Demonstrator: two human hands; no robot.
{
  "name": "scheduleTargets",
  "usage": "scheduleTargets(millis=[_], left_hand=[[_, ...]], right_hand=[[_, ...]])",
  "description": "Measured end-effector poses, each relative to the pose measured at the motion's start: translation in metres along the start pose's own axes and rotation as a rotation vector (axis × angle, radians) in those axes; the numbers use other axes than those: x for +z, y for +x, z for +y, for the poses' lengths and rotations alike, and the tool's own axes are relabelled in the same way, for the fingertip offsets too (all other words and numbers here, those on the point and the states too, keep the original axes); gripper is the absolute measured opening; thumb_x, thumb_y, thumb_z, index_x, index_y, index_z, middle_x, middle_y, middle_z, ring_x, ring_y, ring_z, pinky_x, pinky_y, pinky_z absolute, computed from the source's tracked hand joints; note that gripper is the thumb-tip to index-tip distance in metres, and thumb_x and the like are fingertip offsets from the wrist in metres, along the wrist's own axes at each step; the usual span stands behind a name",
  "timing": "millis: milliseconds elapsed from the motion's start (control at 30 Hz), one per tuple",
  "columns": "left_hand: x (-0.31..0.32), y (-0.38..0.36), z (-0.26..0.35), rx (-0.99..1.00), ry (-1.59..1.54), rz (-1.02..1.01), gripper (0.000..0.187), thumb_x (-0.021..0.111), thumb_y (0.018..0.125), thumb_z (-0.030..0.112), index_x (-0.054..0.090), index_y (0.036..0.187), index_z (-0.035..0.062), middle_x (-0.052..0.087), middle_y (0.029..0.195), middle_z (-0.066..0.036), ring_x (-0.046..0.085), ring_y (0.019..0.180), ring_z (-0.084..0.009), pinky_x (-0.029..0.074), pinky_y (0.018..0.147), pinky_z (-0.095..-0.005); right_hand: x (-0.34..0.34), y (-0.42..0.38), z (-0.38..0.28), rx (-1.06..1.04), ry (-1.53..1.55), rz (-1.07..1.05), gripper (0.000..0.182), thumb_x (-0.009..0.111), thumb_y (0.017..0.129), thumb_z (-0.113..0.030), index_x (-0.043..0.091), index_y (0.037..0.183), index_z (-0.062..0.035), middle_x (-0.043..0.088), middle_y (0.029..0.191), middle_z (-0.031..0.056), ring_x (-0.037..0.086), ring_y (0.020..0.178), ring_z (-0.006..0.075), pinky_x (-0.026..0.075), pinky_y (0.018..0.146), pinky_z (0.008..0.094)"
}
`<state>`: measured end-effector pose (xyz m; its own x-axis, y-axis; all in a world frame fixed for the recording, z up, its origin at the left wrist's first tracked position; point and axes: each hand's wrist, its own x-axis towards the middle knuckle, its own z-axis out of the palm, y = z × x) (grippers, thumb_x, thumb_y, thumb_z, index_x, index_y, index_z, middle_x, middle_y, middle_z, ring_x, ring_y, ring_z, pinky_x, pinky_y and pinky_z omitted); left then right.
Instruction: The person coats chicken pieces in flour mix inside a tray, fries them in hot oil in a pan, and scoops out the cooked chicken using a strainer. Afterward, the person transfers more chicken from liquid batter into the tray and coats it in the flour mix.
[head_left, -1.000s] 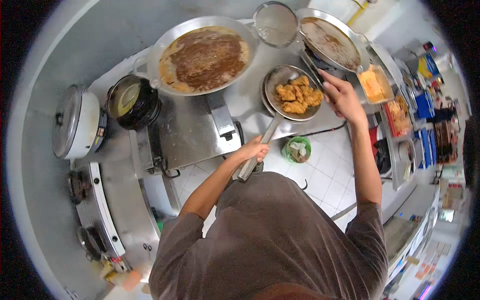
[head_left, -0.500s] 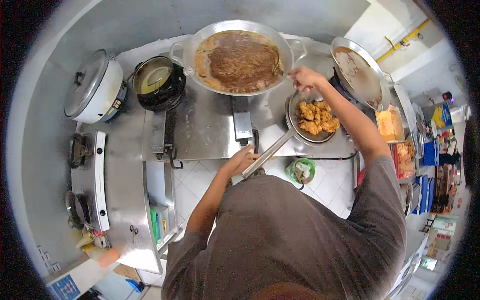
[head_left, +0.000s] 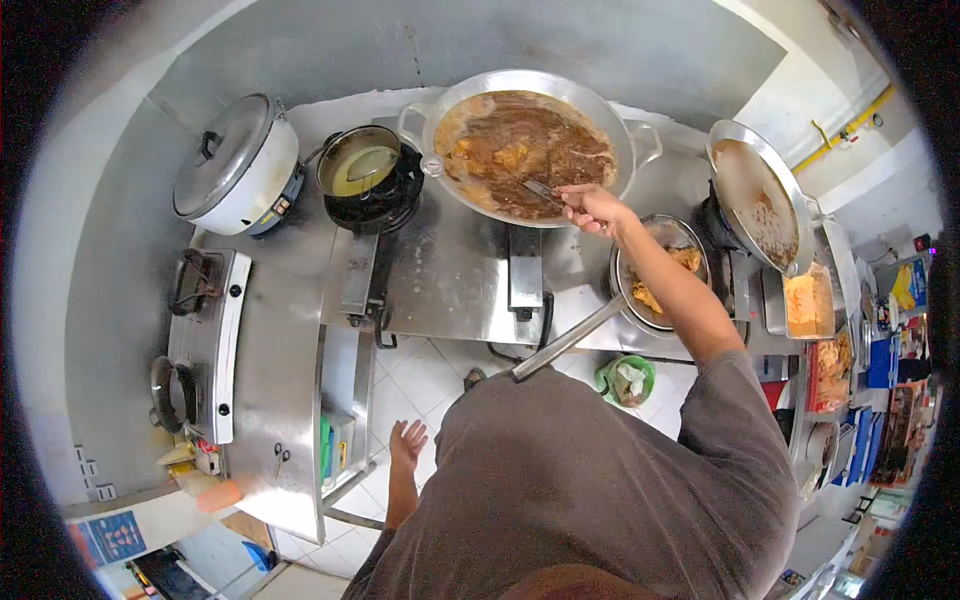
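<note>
Left hand (head_left: 407, 441) now off strainer handle (head_left: 566, 341), steel counter (head_left: 440, 270).

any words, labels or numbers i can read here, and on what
None can be read.
Blue poster at the bottom left: print too blurred.
White rice cooker: small front panel label, too small to read.
Colourful packets on the shelves at the right: too small and blurred.

Right hand (head_left: 590, 207) holds utensil (head_left: 540, 188) over wok (head_left: 530, 145); left hand (head_left: 407, 441) free.
</note>
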<state>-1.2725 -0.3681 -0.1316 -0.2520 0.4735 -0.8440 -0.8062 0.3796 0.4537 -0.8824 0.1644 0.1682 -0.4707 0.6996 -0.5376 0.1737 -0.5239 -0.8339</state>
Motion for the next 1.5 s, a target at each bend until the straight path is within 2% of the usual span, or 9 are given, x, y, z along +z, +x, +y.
scheduleTargets(millis=[100, 167, 233, 433, 467, 667, 1000, 1300, 1500], left_hand=[[-0.009, -0.003, -0.01, -0.04, -0.054, 0.052, 0.059, 0.049, 0.1, 0.044, 0.032, 0.144, 0.0091, 0.055, 0.138, -0.02, 0.058, 0.123, -0.0358, 0.049, 0.098, -0.0491], [-0.015, 0.003, -0.015, -0.092, -0.061, 0.125, 0.055, 0.047, 0.101, 0.045, 0.035, 0.141, 0.0102, 0.057, 0.137, -0.017, 0.061, 0.119, -0.0332, 0.053, 0.09, -0.0456], [-0.039, 0.009, -0.025, -0.064, 0.009, 0.05, 0.051, 0.047, 0.101, 0.045, 0.038, 0.138, 0.0108, 0.056, 0.138, -0.016, 0.063, 0.116, -0.0316, 0.053, 0.087, -0.0444], [-0.141, 0.057, -0.063, -0.065, 0.151, -0.019, 0.058, 0.045, 0.103, 0.038, 0.029, 0.148, 0.0045, 0.053, 0.139, -0.019, 0.06, 0.117, -0.0381, 0.057, 0.083, -0.0476], [-0.124, 0.034, -0.04, -0.122, 0.111, 0.067, 0.062, 0.043, 0.104, 0.035, 0.022, 0.151, 0.0005, 0.052, 0.137, -0.023, 0.06, 0.117, -0.0431, 0.059, 0.083, -0.0495], [-0.163, 0.049, -0.034, -0.135, 0.159, 0.121, 0.064, 0.041, 0.104, 0.037, 0.02, 0.152, 0.0012, 0.053, 0.137, -0.021, 0.062, 0.114, -0.0404, 0.058, 0.085, -0.0486], [-0.117, 0.066, 0.003, -0.165, 0.335, 0.038, 0.06, 0.043, 0.103, 0.042, 0.029, 0.149, 0.0061, 0.054, 0.138, -0.017, 0.061, 0.117, -0.0362, 0.054, 0.087, -0.0471], [-0.081, 0.094, 0.024, -0.285, 0.593, -0.036, 0.059, 0.043, 0.102, 0.044, 0.031, 0.149, 0.0095, 0.053, 0.14, -0.015, 0.058, 0.121, -0.0361, 0.049, 0.095, -0.047], [-0.042, 0.11, 0.034, -0.334, 0.746, -0.099, 0.058, 0.043, 0.102, 0.045, 0.032, 0.149, 0.0117, 0.052, 0.141, -0.014, 0.056, 0.123, -0.036, 0.045, 0.1, -0.0469]], right_hand=[[0.005, 0.014, 0.012, -0.056, 0.097, -0.003, 0.047, 0.046, 0.103, -0.015, 0.037, 0.149, -0.0056, 0.055, 0.076, 0.0049, 0.034, 0.044, 0.0052, 0.025, 0.032, 0.0212], [0.01, 0.011, 0.018, -0.072, 0.154, -0.022, 0.045, 0.046, 0.104, -0.017, 0.04, 0.147, -0.006, 0.054, 0.074, 0.0036, 0.032, 0.044, 0.0041, 0.023, 0.031, 0.02], [0.015, 0.006, 0.022, -0.067, 0.223, -0.005, 0.044, 0.047, 0.104, -0.018, 0.042, 0.146, -0.0074, 0.053, 0.073, 0.0022, 0.029, 0.043, 0.0031, 0.019, 0.031, 0.019], [0.02, -0.01, 0.029, -0.073, 0.337, -0.023, 0.046, 0.048, 0.103, -0.018, 0.039, 0.147, -0.0067, 0.05, 0.072, 0.0009, 0.028, 0.042, 0.0025, 0.02, 0.029, 0.0183], [0.018, -0.012, 0.033, -0.08, 0.341, -0.02, 0.046, 0.048, 0.103, -0.019, 0.038, 0.147, -0.0065, 0.05, 0.072, 0.0008, 0.028, 0.042, 0.0024, 0.02, 0.029, 0.0182], [0.01, -0.04, 0.04, -0.115, 0.385, -0.03, 0.047, 0.048, 0.103, -0.017, 0.036, 0.147, -0.0056, 0.052, 0.074, 0.0049, 0.029, 0.04, 0.0033, 0.021, 0.028, 0.0176], [-0.008, -0.114, 0.038, -0.116, 0.28, 0.147, 0.047, 0.049, 0.103, -0.017, 0.04, 0.147, -0.006, 0.051, 0.073, 0.0005, 0.029, 0.04, 0.0013, 0.02, 0.028, 0.0183], [-0.032, -0.252, 0.036, -0.222, 0.283, 0.285, 0.042, 0.043, 0.103, -0.01, 0.046, 0.144, -0.0029, 0.048, 0.069, -0.0002, 0.028, 0.039, 0.0004, 0.019, 0.028, 0.0164], [-0.042, -0.339, 0.043, -0.208, 0.25, 0.545, 0.042, 0.047, 0.103, -0.014, 0.045, 0.144, -0.0022, 0.049, 0.067, -0.0004, 0.025, 0.037, 0.0001, 0.017, 0.027, 0.0174]])
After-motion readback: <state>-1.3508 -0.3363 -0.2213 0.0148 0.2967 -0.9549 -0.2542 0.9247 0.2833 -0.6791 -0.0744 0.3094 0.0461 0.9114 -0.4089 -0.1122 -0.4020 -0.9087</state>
